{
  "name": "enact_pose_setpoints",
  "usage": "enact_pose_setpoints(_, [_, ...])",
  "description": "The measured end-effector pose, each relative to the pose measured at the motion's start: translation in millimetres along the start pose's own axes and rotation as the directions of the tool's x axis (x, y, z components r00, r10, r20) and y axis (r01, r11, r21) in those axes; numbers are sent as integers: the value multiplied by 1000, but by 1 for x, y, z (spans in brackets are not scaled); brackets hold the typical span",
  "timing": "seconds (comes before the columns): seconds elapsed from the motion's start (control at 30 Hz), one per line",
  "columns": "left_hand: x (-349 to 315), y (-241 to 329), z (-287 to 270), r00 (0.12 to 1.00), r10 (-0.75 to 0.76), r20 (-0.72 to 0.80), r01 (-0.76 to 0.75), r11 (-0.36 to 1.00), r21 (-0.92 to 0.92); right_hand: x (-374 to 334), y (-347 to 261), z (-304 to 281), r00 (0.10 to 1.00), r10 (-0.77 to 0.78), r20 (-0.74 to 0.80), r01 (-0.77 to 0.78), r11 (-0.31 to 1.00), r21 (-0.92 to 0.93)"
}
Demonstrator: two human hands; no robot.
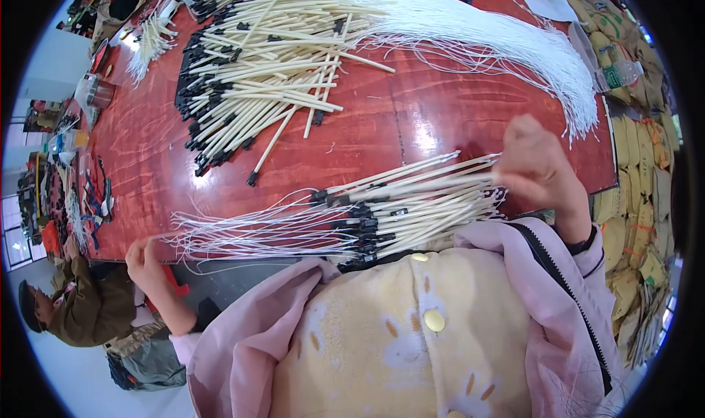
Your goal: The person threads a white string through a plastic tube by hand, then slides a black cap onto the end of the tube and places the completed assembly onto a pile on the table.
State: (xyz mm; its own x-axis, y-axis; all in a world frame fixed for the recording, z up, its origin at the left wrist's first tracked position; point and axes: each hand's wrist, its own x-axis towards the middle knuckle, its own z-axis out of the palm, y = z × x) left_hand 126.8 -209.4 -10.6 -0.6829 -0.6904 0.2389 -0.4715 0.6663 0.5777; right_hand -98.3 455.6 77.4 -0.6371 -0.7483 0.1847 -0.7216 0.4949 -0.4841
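Note:
In front of me lies a bundle of thin cream-coloured tubes (429, 212) with black plastic end pieces (363, 231). White strings (250, 234) run left from the black ends, and small white tips show at the tubes' right ends. My left hand (149, 267) is closed at the far left end of these strings, its fingertips pinched on a string. At the bundle's right end my right hand (536, 165) is closed and slightly blurred, with thumb and fingers on the end of one cream tube. That tube lies above the others and looks smeared.
A large pile of similar tubes (257, 73) covers the far left of the red table (382, 124). A thick hank of white string (485, 33) stretches across the far right. A clear bottle (620, 74) and stacked sacks (624, 154) stand right. Another person (88, 308) is at left.

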Motion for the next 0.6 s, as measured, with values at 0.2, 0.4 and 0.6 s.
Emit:
enact_pose_setpoints(0.2, [-53,-44,-21,972,153,180,-198,942,270,-41,6,-5,938,172,299,-203,976,73])
enact_pose_setpoints(0.4, [-61,47,-17,976,207,71,-216,961,175,-38,26,0,962,269,43,-260,954,-152])
enact_pose_setpoints(0.6, [-65,231,69,796,543,268,-493,838,-234,34,72,54,971,160,-175,-188,970,-157])
